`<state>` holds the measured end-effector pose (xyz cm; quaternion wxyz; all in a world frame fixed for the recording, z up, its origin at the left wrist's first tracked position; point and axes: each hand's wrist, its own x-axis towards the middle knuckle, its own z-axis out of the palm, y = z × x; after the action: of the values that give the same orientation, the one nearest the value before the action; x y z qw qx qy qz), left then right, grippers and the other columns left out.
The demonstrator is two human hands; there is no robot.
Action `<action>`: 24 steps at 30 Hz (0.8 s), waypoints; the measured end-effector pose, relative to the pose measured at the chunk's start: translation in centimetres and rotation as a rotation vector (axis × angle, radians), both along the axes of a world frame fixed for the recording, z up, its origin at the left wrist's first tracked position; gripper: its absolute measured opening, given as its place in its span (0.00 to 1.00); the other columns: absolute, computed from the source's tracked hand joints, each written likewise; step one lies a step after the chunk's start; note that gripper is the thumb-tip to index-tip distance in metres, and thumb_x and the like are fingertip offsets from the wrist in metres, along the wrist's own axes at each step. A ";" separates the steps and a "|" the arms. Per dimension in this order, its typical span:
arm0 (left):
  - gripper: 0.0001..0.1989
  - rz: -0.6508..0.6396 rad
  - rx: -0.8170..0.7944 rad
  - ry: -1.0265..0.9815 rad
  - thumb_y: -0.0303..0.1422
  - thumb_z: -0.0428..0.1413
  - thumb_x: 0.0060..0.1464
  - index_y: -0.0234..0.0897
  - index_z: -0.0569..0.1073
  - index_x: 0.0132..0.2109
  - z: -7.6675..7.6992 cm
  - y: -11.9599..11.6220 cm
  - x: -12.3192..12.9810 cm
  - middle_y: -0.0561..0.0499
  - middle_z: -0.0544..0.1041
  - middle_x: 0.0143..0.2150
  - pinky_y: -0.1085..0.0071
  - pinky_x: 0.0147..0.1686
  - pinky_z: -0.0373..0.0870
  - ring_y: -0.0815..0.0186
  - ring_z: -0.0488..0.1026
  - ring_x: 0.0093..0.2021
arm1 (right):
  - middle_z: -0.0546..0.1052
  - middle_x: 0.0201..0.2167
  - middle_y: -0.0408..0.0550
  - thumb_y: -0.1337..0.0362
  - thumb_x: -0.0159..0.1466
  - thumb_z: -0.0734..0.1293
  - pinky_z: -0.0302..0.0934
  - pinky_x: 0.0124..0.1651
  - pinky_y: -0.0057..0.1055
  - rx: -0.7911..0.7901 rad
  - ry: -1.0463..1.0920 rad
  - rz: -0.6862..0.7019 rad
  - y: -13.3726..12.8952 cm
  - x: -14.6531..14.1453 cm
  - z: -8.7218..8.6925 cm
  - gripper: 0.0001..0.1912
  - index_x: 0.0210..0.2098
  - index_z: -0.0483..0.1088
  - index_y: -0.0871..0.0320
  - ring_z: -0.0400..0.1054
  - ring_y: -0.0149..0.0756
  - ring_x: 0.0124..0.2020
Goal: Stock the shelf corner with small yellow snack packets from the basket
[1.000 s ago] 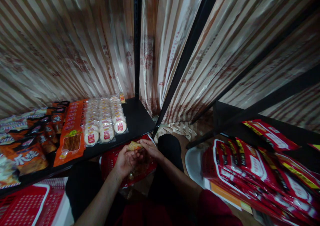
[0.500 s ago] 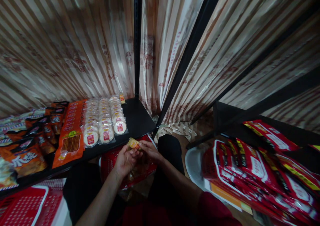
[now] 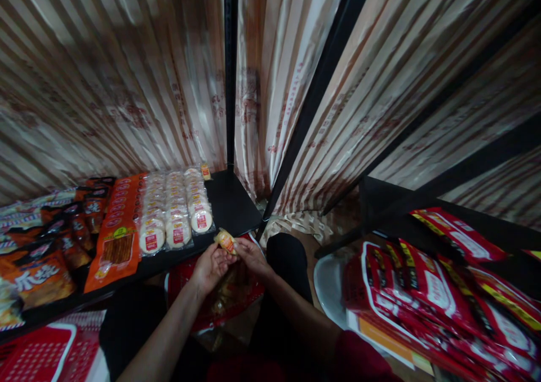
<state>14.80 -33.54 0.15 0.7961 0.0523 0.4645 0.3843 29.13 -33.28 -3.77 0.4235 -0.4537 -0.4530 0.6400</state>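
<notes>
A small yellow snack packet (image 3: 225, 240) with an orange label is held up between my two hands, near the shelf's front edge. My left hand (image 3: 212, 266) pinches its left side, fingers curled. On the other side, my right hand (image 3: 252, 256) grips it between thumb and fingers. Below them sits a red basket (image 3: 186, 297) with more yellowish packets inside, partly hidden by my arms. Rows of round white wrapped crackers (image 3: 178, 232) lie on the black shelf (image 3: 236, 201), and one similar yellow packet (image 3: 205, 172) stands at their back right end.
Left on the shelf are a long orange snack bag (image 3: 120, 224) and several orange-black bags (image 3: 42, 275). A red basket (image 3: 34, 354) sits lower left. At right, red packages (image 3: 435, 280) fill another basket beside a white stool (image 3: 329, 286). Black posts (image 3: 230, 78) stand before striped curtains (image 3: 105, 89).
The yellow packet has been turned so its orange label faces up more. Both hands stay on it, having shifted slightly; the view has moved a little.
</notes>
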 end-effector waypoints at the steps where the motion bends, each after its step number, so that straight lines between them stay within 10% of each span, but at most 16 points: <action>1: 0.18 0.012 0.014 0.039 0.35 0.44 0.60 0.31 0.66 0.24 0.0 0.2 0.1 0.48 0.72 0.18 0.82 0.16 0.63 0.69 0.75 0.23 | 0.75 0.28 0.43 0.44 0.53 0.65 0.63 0.36 0.31 -0.004 -0.006 -0.007 0.1 0.0 0.0 0.24 0.40 0.71 0.55 0.69 0.32 0.29; 24: 0.06 0.135 0.255 0.388 0.25 0.58 0.48 0.34 0.67 0.32 1.4 3.3 1.8 0.56 0.70 0.18 0.78 0.20 0.67 0.72 0.70 0.20 | 0.72 0.29 0.44 0.52 0.56 0.62 0.64 0.34 0.31 0.167 -0.306 -0.240 4.2 -0.6 -0.5 0.15 0.34 0.65 0.56 0.68 0.32 0.28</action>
<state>16.63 -30.21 1.53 0.6513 0.1943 0.5590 0.4749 28.48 -29.07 -4.25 0.4592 -0.5597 -0.5061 0.4688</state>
